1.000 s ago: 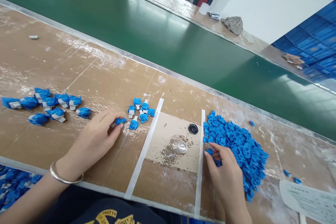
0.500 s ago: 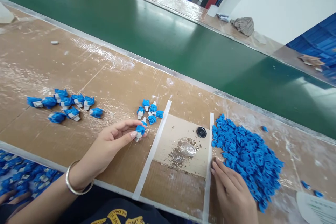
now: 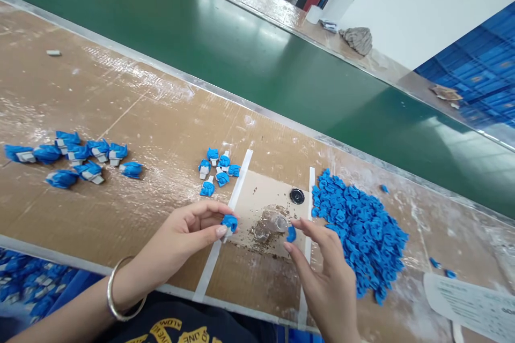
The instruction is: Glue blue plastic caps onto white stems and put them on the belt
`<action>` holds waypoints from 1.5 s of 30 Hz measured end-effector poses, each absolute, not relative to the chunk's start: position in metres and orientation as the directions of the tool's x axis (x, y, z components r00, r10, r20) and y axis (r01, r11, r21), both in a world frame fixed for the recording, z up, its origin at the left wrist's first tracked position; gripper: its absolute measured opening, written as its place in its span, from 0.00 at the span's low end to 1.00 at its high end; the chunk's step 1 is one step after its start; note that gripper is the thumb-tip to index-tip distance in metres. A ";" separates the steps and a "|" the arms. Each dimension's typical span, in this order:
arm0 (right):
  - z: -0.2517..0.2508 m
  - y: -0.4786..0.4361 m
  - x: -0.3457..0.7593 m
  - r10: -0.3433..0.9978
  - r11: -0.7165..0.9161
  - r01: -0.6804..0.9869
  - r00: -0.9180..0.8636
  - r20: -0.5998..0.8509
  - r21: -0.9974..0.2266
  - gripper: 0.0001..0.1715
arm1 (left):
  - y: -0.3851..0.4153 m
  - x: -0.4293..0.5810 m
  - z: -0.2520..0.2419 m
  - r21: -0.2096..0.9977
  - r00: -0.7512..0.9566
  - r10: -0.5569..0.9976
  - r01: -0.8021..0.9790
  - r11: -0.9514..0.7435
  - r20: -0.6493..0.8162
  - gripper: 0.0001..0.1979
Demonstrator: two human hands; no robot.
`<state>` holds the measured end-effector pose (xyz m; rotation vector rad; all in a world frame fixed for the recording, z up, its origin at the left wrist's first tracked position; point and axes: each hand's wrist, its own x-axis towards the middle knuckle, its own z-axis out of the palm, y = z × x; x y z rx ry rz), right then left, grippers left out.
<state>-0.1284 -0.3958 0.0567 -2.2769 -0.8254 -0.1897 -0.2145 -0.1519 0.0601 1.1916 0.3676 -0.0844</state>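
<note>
My left hand [image 3: 201, 230] pinches a small blue-and-white piece [image 3: 229, 223] between thumb and fingertips, over the left strip of white tape. Between the thumb and forefinger of my right hand [image 3: 322, 262] is a small curved blue part [image 3: 291, 233], held just right of a small clear cup [image 3: 278, 222]. That cup rests on a cardboard sheet [image 3: 245, 198] wet with brownish liquid. At the sheet's far corner lies a black round cap [image 3: 296, 196]. A large heap of blue parts [image 3: 362, 230] spreads beyond my right hand. Several blue-and-white pieces [image 3: 207, 187] sit beyond my left hand.
Another group of larger blue-and-white pieces [image 3: 76, 155] lies at the left. Behind the table runs a green conveyor belt [image 3: 201, 43]. A bin of blue-and-white pieces [image 3: 24, 278] stands below the table edge, and a printed card [image 3: 462, 300] lies at the right.
My right hand has come from the heap's near edge to the cup with a blue part. My left hand has moved slightly right with its piece. The whole view has shifted.
</note>
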 end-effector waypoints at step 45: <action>0.046 -0.436 -0.101 0.391 -0.810 0.532 0.803 0.450 -0.247 0.15 | -0.147 -0.230 0.051 0.963 0.896 0.444 0.143 -0.230 -0.027 0.05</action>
